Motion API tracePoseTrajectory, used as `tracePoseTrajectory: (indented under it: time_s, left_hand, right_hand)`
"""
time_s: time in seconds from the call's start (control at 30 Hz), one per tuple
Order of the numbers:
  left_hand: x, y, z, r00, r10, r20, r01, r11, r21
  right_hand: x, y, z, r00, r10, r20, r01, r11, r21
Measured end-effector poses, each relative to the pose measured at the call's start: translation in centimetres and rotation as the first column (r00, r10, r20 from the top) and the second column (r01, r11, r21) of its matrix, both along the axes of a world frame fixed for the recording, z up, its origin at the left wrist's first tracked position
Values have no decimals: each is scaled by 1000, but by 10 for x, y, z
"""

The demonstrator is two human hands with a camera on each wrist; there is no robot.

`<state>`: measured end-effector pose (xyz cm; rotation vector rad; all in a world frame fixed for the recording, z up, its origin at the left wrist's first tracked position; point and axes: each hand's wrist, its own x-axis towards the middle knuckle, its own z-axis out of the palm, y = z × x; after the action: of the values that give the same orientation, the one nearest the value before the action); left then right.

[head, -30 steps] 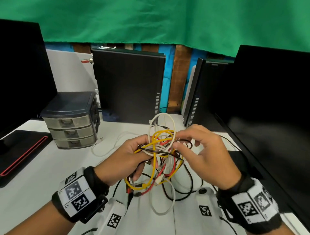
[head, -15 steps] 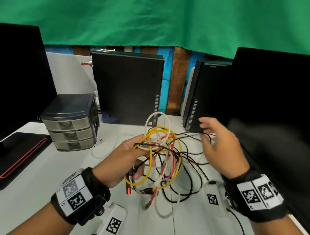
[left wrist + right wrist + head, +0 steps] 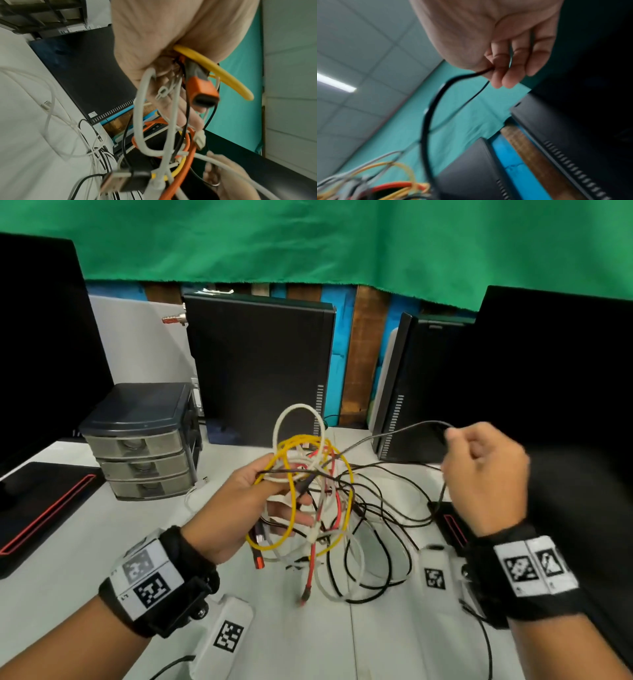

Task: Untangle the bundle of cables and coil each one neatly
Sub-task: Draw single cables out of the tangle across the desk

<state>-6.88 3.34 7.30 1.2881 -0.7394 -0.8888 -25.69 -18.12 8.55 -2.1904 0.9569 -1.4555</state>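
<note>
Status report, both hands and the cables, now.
Left hand grips the tangled bundle of yellow, white, red and black cables. Right hand pinches a thin black cable, drawn out rightward. Nothing coiled yet.

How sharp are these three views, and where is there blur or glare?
Head view: mostly sharp, wide-angle bending at the edges; right hand slightly smeared. Left wrist view: left hand and orange plug soft, the USB plug smeared. Right wrist view: blurred throughout, black cable streaked; ceiling light blown out.
</note>
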Motion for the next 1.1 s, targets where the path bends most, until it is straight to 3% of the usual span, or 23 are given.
tracePoseTrajectory:
  time_s: [0.1, 0.23, 0.3, 0.4, 0.5, 0.57, 0.67, 0.83, 0.97, 1.1]
  left_hand:
    - [4, 0, 2, 999, 32, 29, -32, 999, -3]
    - [4, -1, 0, 999, 13, 34, -13, 1000, 23]
    - [6, 1, -1, 999, 0, 36, -1, 1000, 27]
    - [6, 2, -1, 999, -34, 21, 34, 999, 28]
    - [3, 4, 1, 997, -73, -13, 73, 997, 31]
    - [3, 6, 1, 996, -86, -16, 86, 996, 32]
    - [4, 7, 0, 996, -87, -27, 88, 995, 44]
    - [3, 6, -2, 993, -103, -55, 106, 992, 61]
    - [5, 6, 1, 993, -73, -89, 77, 996, 41]
    - [12, 6, 4, 990, -1, -139, 0, 1000, -10]
  right_hand:
    - [-6, -20, -7, 998, -66, -17, 68, 978, 198]
    - [-1, -15, -10, 988, -75, -132, 96, 983, 154]
    - [-1, -12, -9, 964, -49, -261, 84, 989, 125]
    - [3, 4, -14, 882, 171, -438, -139, 985, 106]
    - [17, 24, -23, 798, 406, -445, -438, 899, 35]
    - [25, 35, -28, 750, 465, -471, -528, 849, -3]
    - [31, 41, -33, 748, 508, -427, -565, 825, -7]
    - [30, 34, -37, 813, 394, -429, -472, 877, -88]
    - [26, 14, -37, 947, 116, -298, -123, 992, -6]
    - [12, -10, -33, 953, -36, -301, 85, 985, 150]
